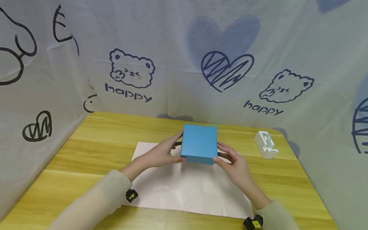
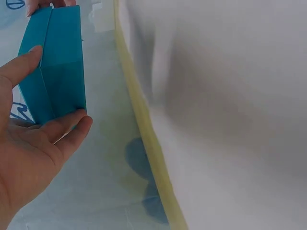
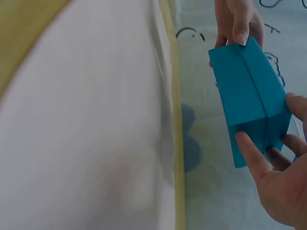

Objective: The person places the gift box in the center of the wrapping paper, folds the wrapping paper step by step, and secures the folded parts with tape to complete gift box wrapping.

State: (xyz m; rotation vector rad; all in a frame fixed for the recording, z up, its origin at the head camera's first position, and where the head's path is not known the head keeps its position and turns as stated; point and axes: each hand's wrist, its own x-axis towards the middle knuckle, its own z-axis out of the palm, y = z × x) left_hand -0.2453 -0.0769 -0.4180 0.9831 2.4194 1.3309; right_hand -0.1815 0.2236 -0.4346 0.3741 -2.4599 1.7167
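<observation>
A square blue box (image 1: 199,142) is held between both hands over a sheet of pale paper (image 1: 184,191). In both wrist views a seam, like a lid's edge, runs round the box (image 3: 249,91). My left hand (image 1: 161,155) grips its left side, thumb at the near corner and fingers along the side. On the opposite side my right hand (image 1: 237,167) holds the box, its thumb at the near right corner. Seen from the left wrist, the fingertips (image 2: 80,113) press against the side of the box (image 2: 62,62).
A small white tape-dispenser-like object (image 1: 265,145) stands at the right rear of the wooden table (image 1: 86,153). White cloth (image 1: 172,41) with drawn bears and hearts hangs behind the table and along its sides. Each wrist carries a small black device (image 1: 131,195).
</observation>
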